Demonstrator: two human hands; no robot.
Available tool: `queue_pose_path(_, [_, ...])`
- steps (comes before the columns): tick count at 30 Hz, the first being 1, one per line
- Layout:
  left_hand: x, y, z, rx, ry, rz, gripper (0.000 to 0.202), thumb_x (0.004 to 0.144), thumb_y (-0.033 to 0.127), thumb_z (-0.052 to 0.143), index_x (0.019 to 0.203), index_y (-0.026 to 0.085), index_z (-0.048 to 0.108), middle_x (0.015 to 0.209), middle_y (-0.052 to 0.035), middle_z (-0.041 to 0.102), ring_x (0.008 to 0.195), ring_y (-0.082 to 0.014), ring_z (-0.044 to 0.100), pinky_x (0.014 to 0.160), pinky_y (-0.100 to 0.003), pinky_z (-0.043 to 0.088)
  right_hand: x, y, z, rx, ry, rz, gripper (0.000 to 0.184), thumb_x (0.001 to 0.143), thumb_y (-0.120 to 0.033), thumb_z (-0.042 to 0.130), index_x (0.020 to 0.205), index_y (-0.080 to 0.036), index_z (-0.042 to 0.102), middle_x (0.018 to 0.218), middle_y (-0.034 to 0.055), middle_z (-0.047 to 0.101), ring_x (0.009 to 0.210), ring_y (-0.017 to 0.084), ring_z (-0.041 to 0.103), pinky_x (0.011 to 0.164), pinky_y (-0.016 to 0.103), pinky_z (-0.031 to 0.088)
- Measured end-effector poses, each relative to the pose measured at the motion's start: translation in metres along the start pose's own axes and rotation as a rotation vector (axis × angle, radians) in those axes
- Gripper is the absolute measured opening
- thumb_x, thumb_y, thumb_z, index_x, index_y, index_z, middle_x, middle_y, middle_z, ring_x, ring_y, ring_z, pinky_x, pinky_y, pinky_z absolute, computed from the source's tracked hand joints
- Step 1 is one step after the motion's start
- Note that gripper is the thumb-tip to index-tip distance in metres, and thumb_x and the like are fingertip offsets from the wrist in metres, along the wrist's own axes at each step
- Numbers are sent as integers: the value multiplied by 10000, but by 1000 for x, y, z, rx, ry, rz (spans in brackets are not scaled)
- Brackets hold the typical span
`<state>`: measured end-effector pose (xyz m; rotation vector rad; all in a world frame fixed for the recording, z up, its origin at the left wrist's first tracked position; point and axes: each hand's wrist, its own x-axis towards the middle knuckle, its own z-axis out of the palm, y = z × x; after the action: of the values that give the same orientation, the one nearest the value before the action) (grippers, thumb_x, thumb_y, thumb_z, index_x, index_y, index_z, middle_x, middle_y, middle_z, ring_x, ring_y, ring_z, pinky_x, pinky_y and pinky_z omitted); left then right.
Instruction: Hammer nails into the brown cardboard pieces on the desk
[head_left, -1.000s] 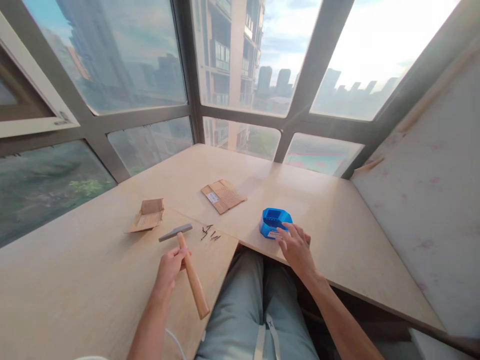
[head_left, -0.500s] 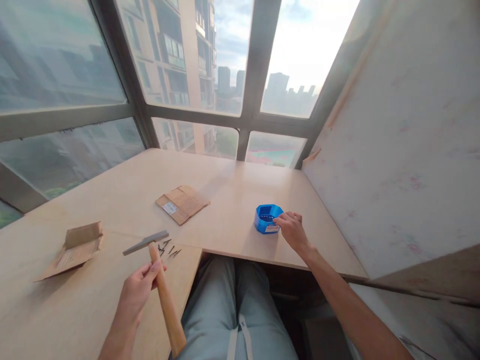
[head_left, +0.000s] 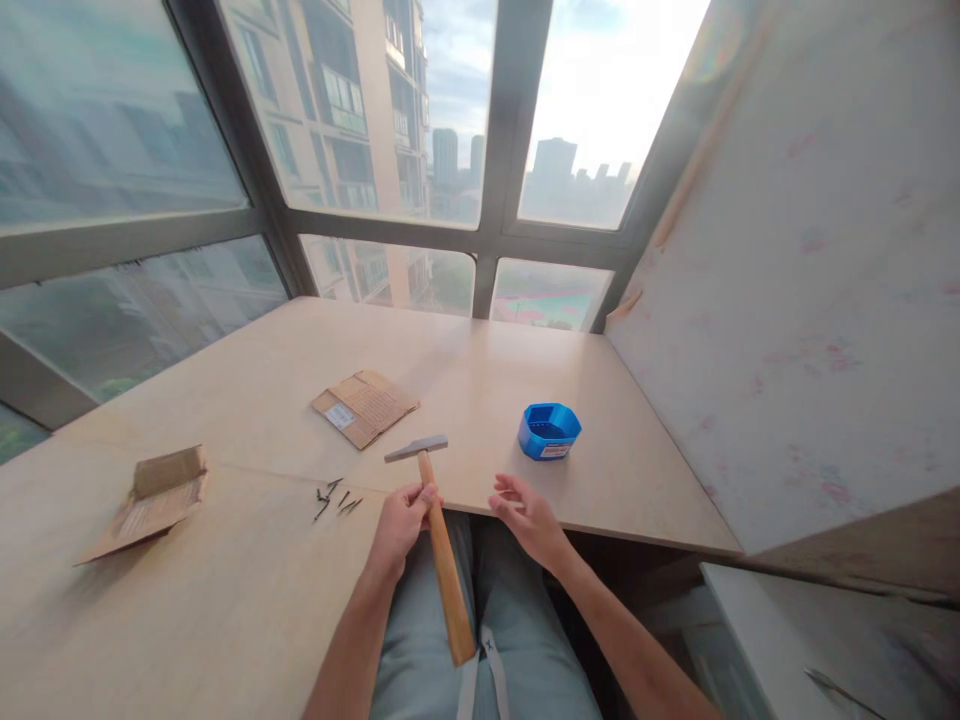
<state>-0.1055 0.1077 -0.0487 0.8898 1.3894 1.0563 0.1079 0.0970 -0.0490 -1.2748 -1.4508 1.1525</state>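
Observation:
My left hand (head_left: 405,522) grips a hammer (head_left: 444,565) by its wooden handle, just under the grey metal head, which points up and away from me over the table edge. To its right, my right hand (head_left: 525,515) hovers near the front edge with fingers loosely apart and nothing visible in them. Beyond that hand stands a blue plastic box (head_left: 550,432) with a white and red label, open at the top. Several dark screws or nails (head_left: 337,497) lie loose on the table, left of the hammer.
A flat piece of cardboard (head_left: 365,408) with a white label lies mid-table. Another, folded cardboard piece (head_left: 154,500) rests at the left. Windows border the pale wooden table (head_left: 255,370) at the back, and a patterned wall (head_left: 795,300) rises on the right.
My left hand has carried the hammer right, to above my lap. My right hand has let go of the blue box and drawn back toward me; the box sits slightly farther right.

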Motion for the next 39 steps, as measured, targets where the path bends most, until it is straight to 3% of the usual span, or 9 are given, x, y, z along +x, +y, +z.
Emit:
queue_pose_path(4, [0, -6, 32, 62, -94, 112, 444, 673, 594, 619, 636, 152, 593, 592, -21, 583, 545, -144, 514, 546, -266, 422, -22, -7, 53, 382, -257, 262, 309, 790, -515, 639, 996, -288, 596, 821, -11, 676, 653, 183, 651, 509, 311, 525])
queue_pose_path(9, [10, -7, 43, 256, -140, 265, 458, 799, 568, 510, 640, 152, 619, 591, -15, 575, 584, -153, 496, 553, -260, 365, -17, -15, 56, 489, -101, 381, 271, 745, -439, 661, 858, -242, 513, 562, -111, 460, 348, 34, 353, 324, 139, 299])
queue_pose_path(14, [55, 9, 2, 520, 234, 366, 436, 882, 477, 445, 666, 151, 636, 641, -49, 615, 656, -177, 546, 627, -276, 391, -9, -14, 30, 369, -34, 349, 403, 729, -505, 694, 895, -217, 465, 496, -132, 394, 296, 30, 288, 266, 139, 232])
queue_pose_path(17, [85, 19, -36, 861, 423, 441, 276, 888, 279, 445, 908, 111, 663, 904, -123, 675, 835, -195, 608, 748, -295, 426, -8, -15, 15, 307, -17, 321, 439, 728, -532, 702, 915, -211, 468, 489, -129, 405, 293, 29, 311, 268, 134, 253])
queue_pose_path(19, [101, 22, -60, 1047, 451, 473, 303, 876, 200, 421, 1059, 76, 629, 1059, -170, 650, 1010, -228, 593, 838, -326, 421, -9, -14, 7, 276, -18, 320, 453, 729, -546, 701, 932, -210, 475, 481, -130, 405, 286, 29, 317, 265, 132, 257])
queue_pose_path(23, [125, 28, -93, 1185, 415, 476, 340, 815, 235, 584, 1118, 81, 598, 1242, -215, 580, 1189, -294, 512, 927, -357, 410, -14, -5, -6, 203, -54, 320, 476, 737, -573, 687, 964, -205, 489, 484, -124, 413, 276, 31, 324, 257, 134, 258])
queue_pose_path(26, [138, 35, -107, 1455, 253, 439, 348, 847, 358, 587, 1105, 125, 607, 1225, -213, 599, 1132, -314, 555, 895, -388, 444, -21, 1, -11, 156, -90, 324, 504, 752, -614, 656, 983, -198, 490, 475, -121, 410, 266, 35, 330, 258, 137, 258])
queue_pose_path(32, [142, 43, -116, 1673, 5, 412, 244, 860, 302, 521, 919, 124, 676, 920, -176, 701, 894, -284, 661, 772, -366, 471, -36, 2, -7, 149, -72, 344, 504, 767, -645, 624, 960, -204, 474, 443, -130, 378, 241, 32, 295, 262, 135, 212])
queue_pose_path(39, [135, 50, -123, 1758, -66, 422, 273, 878, 285, 476, 902, 135, 704, 891, -180, 712, 887, -293, 678, 726, -346, 475, -55, 12, -1, 178, -125, 407, 586, 739, -661, 642, 1041, -187, 474, 490, -105, 449, 264, 40, 347, 269, 141, 245])
